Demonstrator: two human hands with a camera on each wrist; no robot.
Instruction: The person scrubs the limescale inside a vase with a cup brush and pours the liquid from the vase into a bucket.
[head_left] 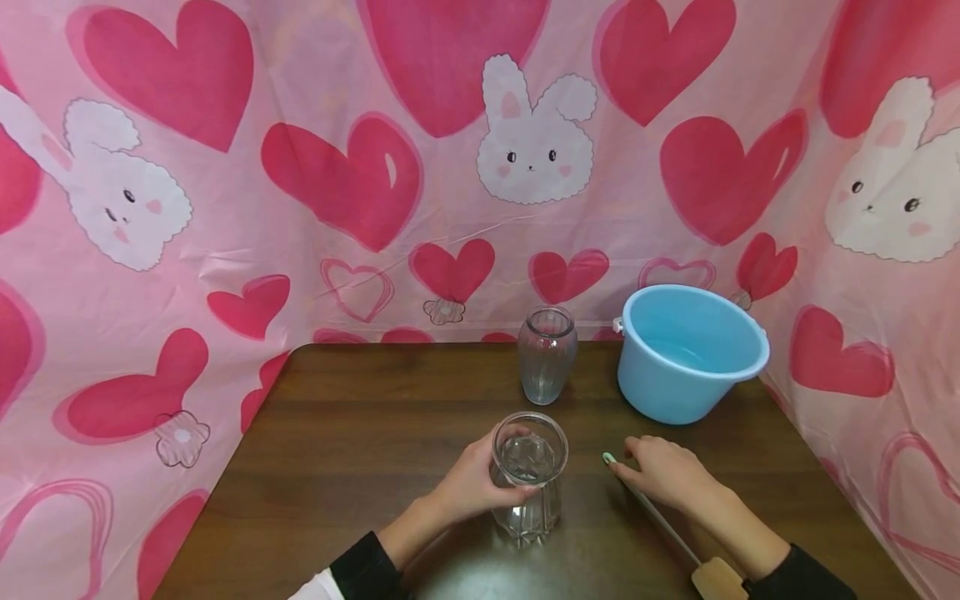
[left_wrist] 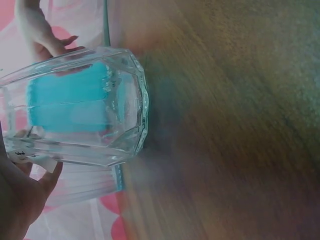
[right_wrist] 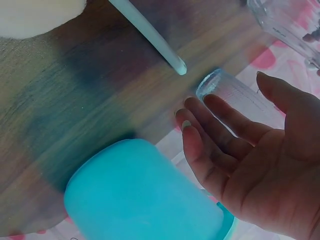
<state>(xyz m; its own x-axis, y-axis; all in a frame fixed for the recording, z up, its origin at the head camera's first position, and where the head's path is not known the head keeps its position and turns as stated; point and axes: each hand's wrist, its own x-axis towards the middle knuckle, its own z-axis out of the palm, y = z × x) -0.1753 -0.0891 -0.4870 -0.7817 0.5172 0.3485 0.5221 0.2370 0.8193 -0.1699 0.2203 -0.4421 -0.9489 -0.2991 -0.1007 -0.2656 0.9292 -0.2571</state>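
Note:
My left hand (head_left: 474,482) grips a clear glass vase (head_left: 534,508) near its rim, thumb on the near side and fingers around the far side. In the left wrist view the vase (left_wrist: 125,150) shows a faceted base; whether it touches the table I cannot tell. My right hand (head_left: 671,473) is held above the table, palm down, with fingers loosely spread and nothing in it. Below it lies a long stick-like tool (head_left: 667,527) with a pale green tip and a wide beige head (head_left: 717,577), partly hidden by the sleeve.
A second glass vase (head_left: 547,367) stands upright toward the back of the brown table (head_left: 360,433). To its right is a light blue bucket (head_left: 663,387). Pink cloth (head_left: 315,275) with hearts and rabbits hangs behind and beside the table.

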